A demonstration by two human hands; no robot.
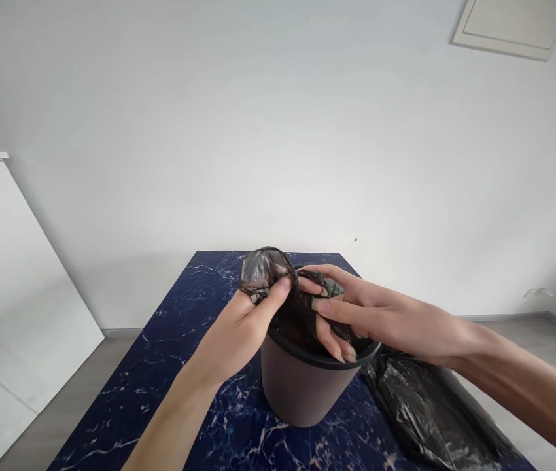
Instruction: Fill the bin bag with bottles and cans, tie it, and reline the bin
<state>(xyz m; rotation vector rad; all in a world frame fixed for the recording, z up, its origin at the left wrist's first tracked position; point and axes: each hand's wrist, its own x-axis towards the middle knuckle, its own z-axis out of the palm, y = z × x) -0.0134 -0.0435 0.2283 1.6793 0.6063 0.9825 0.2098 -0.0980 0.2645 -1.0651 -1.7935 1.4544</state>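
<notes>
A thin black plastic bag (264,265) is bunched at the mouth of a grey-brown bin (302,386) with a dark rim. Closed around the bag's gathered edge at the left of the rim is my left hand (253,320), its thumb on top. My right hand (369,306) pinches another part of the same bag between thumb and forefinger, over the bin's opening. The lower fingers of that hand hang inside the rim. Most of the bin's inside is hidden by my hands and the dark plastic.
The bin stands on a dark blue marble-patterned table (170,340). A larger black plastic bag (430,405) lies spread at the table's right edge. A white cabinet (8,281) stands to the left, and a pale wall (278,144) rises behind.
</notes>
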